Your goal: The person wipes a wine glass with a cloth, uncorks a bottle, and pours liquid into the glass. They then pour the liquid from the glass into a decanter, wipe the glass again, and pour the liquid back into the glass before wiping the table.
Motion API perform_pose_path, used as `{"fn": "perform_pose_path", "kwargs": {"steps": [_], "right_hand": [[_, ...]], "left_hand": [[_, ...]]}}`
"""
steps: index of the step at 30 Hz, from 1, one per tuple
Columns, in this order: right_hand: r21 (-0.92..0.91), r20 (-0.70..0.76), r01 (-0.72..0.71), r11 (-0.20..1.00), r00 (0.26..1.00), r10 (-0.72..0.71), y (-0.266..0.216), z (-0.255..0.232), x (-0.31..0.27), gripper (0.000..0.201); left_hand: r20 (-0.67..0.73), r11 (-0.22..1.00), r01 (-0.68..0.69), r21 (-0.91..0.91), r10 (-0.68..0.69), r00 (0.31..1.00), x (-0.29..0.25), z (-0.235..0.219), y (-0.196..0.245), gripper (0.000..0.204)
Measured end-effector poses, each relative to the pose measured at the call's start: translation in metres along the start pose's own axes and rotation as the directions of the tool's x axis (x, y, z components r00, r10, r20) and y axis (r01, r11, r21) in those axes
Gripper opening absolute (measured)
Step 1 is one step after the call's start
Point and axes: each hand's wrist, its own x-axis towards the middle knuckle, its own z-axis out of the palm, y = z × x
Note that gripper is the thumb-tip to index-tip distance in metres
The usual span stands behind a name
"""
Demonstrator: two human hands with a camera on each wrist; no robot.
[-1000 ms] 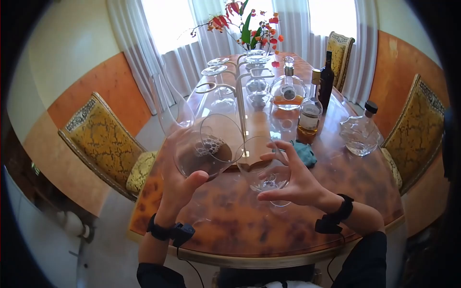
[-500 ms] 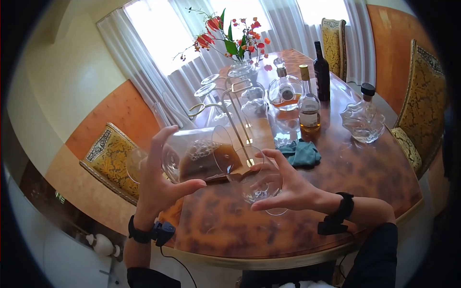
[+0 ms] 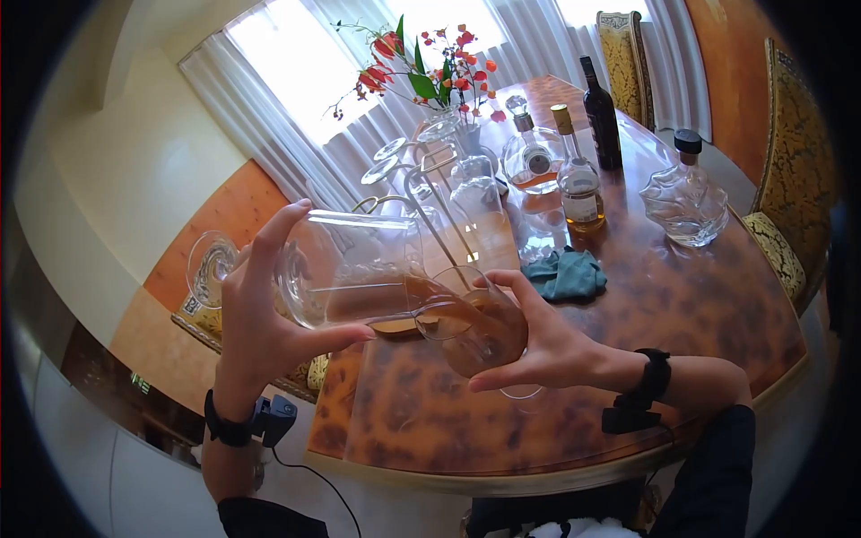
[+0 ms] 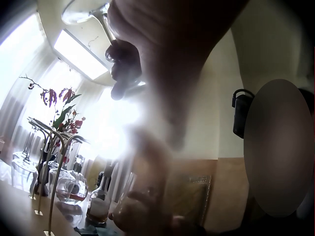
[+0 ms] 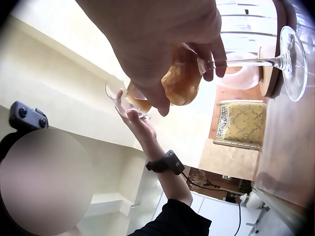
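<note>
My left hand (image 3: 260, 314) grips a large clear stemmed glass (image 3: 359, 235), tipped on its side with its mouth to the right and its foot at the far left. Brown liquid (image 3: 363, 300) runs from its rim into a second stemmed glass (image 3: 484, 345). That one is held tilted by my right hand (image 3: 556, 345), fingers and thumb around its bowl. In the right wrist view the second glass's bowl (image 5: 182, 81) looks full of brown liquid, and its clear foot (image 5: 293, 64) points right. The left wrist view is largely blurred around the left hand (image 4: 152, 64).
Beyond the hands, a metal rack (image 3: 430, 215) holds upturned glasses. Right of it stand a round decanter (image 3: 535, 161), an amber bottle (image 3: 581, 193), a dark bottle (image 3: 601, 121) and a leaf-shaped decanter (image 3: 686, 206). A green cloth (image 3: 565, 275) lies nearer. Flowers are behind.
The large glass has been tipped sideways and moved left with my left hand. Its liquid now flows into the glass in my right hand, which looked empty before. The head view has tilted.
</note>
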Motion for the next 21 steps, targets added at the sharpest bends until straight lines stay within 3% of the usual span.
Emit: {"fn": "perform_pose_path", "kwargs": {"steps": [4,6,9,11,13,16,18,21], "right_hand": [[0.042,-0.034,0.036,0.998,0.999,-0.035,0.002,0.002,-0.002,0.110],[0.036,-0.039,0.037,0.999,0.999,-0.036,-0.001,0.001,-0.003,0.109],[0.083,-0.030,0.019,0.996,0.999,-0.016,-0.007,0.001,-0.004,0.109],[0.136,-0.016,0.002,0.991,1.000,0.000,-0.006,0.000,-0.003,0.109],[-0.014,-0.053,0.108,0.994,0.993,-0.108,-0.002,0.000,-0.002,0.109],[0.004,-0.043,0.075,0.997,0.996,-0.074,-0.011,-0.002,-0.005,0.109],[0.000,-0.053,0.098,0.995,0.994,-0.098,-0.013,-0.001,-0.006,0.109],[-0.006,-0.059,0.121,0.993,0.991,-0.121,-0.013,-0.001,-0.007,0.109]], "left_hand": [[-0.019,0.994,-0.080,0.078,0.082,0.996,0.006,-0.004,0.003,0.114],[-0.009,0.939,-0.210,0.273,0.221,0.975,0.008,-0.007,0.006,0.114],[-0.026,0.881,-0.301,0.364,0.332,0.943,0.011,-0.010,0.011,0.111],[0.014,0.881,-0.316,0.352,0.333,0.943,0.010,-0.016,0.014,0.115],[0.051,0.882,-0.327,0.339,0.330,0.943,0.009,-0.020,0.018,0.121],[0.067,0.876,-0.327,0.354,0.325,0.943,0.011,-0.019,0.025,0.118],[0.012,0.831,-0.394,0.393,0.424,0.906,0.015,-0.016,0.028,0.096],[0.046,0.820,-0.401,0.408,0.420,0.906,0.019,-0.018,0.039,0.086]]}}
